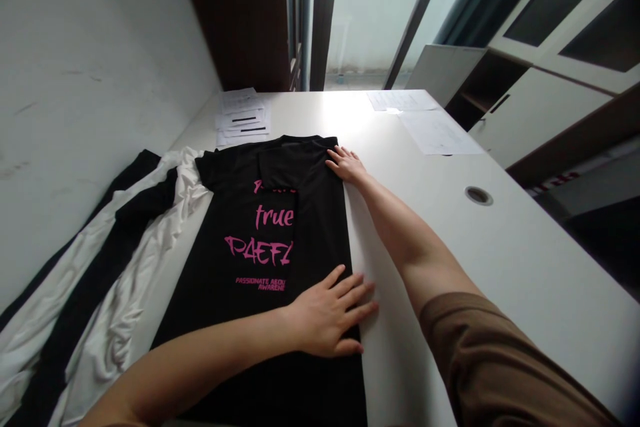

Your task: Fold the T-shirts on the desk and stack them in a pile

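A black T-shirt [215,293] with pink lettering lies on the white table. Its right side is folded inward over the front, so the sleeve lies across the chest and covers part of the print. The left sleeve still sticks out to the side. My left hand [333,313] rests flat, fingers spread, on the folded edge low on the shirt, its fingertips reaching past the edge. Up at the shoulder corner, my right hand [347,163] touches the fold with its fingers stretched out.
White and black garments [125,267] lie in a long heap at the left, along the wall. Paper sheets [243,117] sit beyond the collar, and more sheets [435,132] lie at the far right. A round cable hole [479,196] is set in the white table [520,280].
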The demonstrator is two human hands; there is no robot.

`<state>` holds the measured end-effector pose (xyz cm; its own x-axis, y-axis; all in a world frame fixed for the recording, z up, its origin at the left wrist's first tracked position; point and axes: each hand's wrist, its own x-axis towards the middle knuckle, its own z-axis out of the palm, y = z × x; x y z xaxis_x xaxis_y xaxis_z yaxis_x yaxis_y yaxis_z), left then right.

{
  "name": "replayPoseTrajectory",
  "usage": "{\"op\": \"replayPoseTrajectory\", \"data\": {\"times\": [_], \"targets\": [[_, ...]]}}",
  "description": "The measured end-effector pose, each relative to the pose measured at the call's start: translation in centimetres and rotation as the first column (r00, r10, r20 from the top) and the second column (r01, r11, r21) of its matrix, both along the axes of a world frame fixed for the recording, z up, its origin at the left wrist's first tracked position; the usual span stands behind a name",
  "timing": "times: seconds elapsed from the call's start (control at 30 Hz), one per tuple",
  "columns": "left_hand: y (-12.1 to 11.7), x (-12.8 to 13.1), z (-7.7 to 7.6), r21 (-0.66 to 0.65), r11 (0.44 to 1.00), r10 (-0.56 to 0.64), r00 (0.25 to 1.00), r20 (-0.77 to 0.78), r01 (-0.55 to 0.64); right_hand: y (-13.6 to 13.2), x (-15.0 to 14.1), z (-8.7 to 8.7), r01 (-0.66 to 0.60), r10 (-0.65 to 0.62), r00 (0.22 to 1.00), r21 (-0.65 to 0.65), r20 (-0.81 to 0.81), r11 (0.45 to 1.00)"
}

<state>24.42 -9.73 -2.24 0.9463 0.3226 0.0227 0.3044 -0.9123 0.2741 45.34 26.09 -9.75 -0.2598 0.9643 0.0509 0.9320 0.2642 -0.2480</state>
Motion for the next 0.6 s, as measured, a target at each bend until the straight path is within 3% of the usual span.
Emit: {"op": "replayPoseTrajectory", "data": {"times": [0.23,0.6], "targets": [[-5.3,-1.1,0.8,-0.054,0.988,-0.145,0.988,0.048,0.147,-1.0,-0.3,0.4,0.034,-0.032,0.999,0.049,-0.025,0.998],[-5.1,-1.1,0.6,-0.144,0.979,-0.138,0.988,0.066,0.146,-7.6,0.8,1.0,-0.090,0.096,0.993,0.083,-0.072,0.992]]}}
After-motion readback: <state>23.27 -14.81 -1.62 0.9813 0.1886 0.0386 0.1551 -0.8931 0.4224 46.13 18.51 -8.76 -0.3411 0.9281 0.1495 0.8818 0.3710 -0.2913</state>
